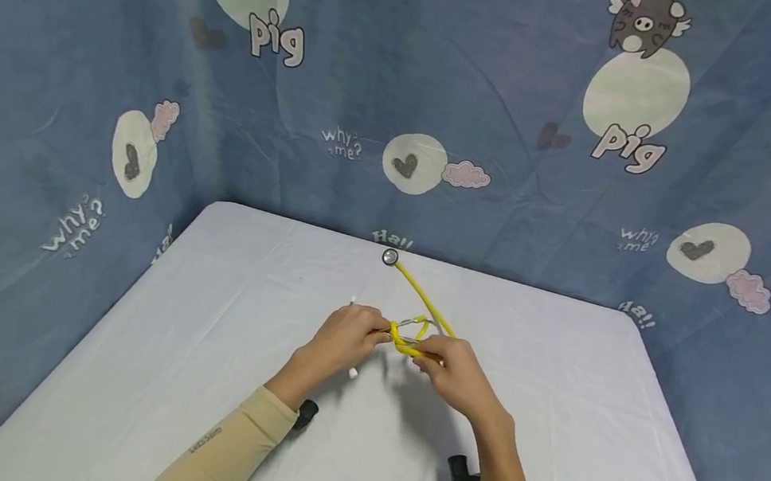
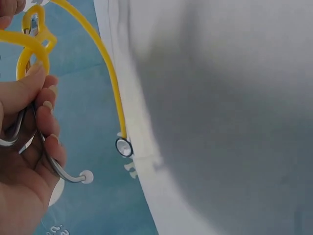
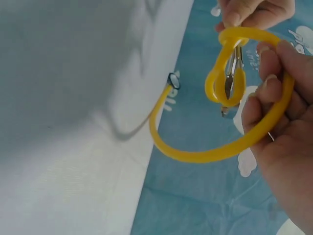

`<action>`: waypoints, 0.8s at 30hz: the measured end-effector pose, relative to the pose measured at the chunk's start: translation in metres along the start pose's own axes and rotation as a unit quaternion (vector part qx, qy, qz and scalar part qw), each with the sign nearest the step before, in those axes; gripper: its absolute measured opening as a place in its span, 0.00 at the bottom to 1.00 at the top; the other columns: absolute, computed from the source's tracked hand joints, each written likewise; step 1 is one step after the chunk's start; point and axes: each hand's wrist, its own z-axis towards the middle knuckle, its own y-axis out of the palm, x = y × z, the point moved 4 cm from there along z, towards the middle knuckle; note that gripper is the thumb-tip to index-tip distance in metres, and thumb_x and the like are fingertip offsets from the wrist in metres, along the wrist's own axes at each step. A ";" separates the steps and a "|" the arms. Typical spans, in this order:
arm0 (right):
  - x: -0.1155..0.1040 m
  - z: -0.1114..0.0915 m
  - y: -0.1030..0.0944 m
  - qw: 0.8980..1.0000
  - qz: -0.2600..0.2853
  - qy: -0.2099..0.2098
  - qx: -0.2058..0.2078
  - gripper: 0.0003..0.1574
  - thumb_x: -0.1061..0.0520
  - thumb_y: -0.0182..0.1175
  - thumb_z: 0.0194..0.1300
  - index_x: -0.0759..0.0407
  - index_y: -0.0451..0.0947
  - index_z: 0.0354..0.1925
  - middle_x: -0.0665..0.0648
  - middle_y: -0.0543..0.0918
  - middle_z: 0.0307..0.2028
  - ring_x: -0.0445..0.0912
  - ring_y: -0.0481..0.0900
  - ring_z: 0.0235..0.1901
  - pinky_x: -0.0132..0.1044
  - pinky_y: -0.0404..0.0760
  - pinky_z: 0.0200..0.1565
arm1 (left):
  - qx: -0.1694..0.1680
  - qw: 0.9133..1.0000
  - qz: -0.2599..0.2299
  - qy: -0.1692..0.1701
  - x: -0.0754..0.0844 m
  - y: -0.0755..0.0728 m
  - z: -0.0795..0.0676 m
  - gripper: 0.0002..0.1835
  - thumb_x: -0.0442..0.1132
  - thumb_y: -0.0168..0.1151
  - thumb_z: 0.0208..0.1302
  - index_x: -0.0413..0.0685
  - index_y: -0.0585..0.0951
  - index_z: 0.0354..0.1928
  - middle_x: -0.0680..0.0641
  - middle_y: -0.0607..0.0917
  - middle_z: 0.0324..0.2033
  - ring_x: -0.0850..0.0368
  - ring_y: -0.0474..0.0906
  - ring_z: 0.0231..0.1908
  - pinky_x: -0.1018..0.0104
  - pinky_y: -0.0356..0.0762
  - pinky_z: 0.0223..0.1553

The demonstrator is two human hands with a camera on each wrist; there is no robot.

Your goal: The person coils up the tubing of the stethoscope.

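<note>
A stethoscope with yellow tubing (image 1: 423, 298) is held up between both hands over the white table. My left hand (image 1: 348, 336) grips its metal ear tubes (image 2: 46, 152), thumb pressing where the tubing wraps round them. White eartips (image 2: 86, 176) stick out past that hand. My right hand (image 1: 452, 369) pinches the yellow tubing, which curves in a loop (image 3: 288, 93) from the wrap through its fingers. From there the tube runs down to the round chest piece (image 1: 390, 257) near the table's far edge. In the right wrist view, the folded Y-shaped part (image 3: 226, 88) hangs below the wrap.
The white table (image 1: 551, 421) is bounded by a blue printed curtain (image 1: 349, 67) at the back and sides. Black wrist-camera mounts (image 1: 461, 474) hang beneath both forearms. Shadows of the hands fall on the cloth.
</note>
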 end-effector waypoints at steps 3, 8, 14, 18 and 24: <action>-0.002 0.004 -0.003 1.000 -0.018 -0.004 0.007 0.08 0.65 0.64 0.64 0.59 0.87 0.41 0.57 0.88 0.37 0.41 0.80 0.32 0.31 0.79 0.35 | -0.016 1.000 -0.008 0.019 0.001 -0.001 0.000 0.06 0.47 0.67 0.64 0.57 0.89 0.37 0.58 0.86 0.30 0.64 0.79 0.32 0.65 0.77 0.38; -0.003 0.010 -0.008 0.998 -0.057 -0.017 0.022 0.07 0.64 0.66 0.63 0.55 0.88 0.38 0.52 0.88 0.37 0.41 0.80 0.36 0.34 0.79 0.39 | -0.055 0.997 -0.013 0.060 0.002 0.001 0.001 0.06 0.44 0.67 0.65 0.53 0.88 0.34 0.58 0.83 0.27 0.65 0.72 0.27 0.68 0.72 0.34; -0.003 0.017 -0.014 0.996 -0.073 -0.015 0.037 0.07 0.64 0.67 0.61 0.56 0.88 0.37 0.52 0.85 0.33 0.40 0.75 0.32 0.32 0.77 0.35 | -0.080 0.992 -0.004 0.094 0.006 0.000 -0.001 0.06 0.44 0.64 0.67 0.55 0.88 0.37 0.60 0.80 0.26 0.65 0.70 0.27 0.70 0.71 0.34; -0.001 0.021 -0.014 0.995 -0.077 -0.033 0.047 0.08 0.66 0.68 0.59 0.57 0.89 0.37 0.52 0.85 0.32 0.41 0.74 0.32 0.32 0.77 0.34 | -0.094 0.989 -0.019 0.110 0.007 0.001 -0.002 0.06 0.43 0.64 0.67 0.54 0.88 0.38 0.60 0.78 0.25 0.64 0.69 0.27 0.70 0.71 0.33; 0.003 0.030 -0.011 0.996 -0.053 -0.063 0.045 0.10 0.68 0.71 0.55 0.57 0.88 0.36 0.50 0.85 0.33 0.42 0.79 0.35 0.32 0.81 0.36 | -0.119 0.984 -0.059 0.117 0.004 0.000 -0.005 0.06 0.42 0.64 0.68 0.53 0.89 0.39 0.60 0.78 0.24 0.65 0.69 0.26 0.71 0.70 0.32</action>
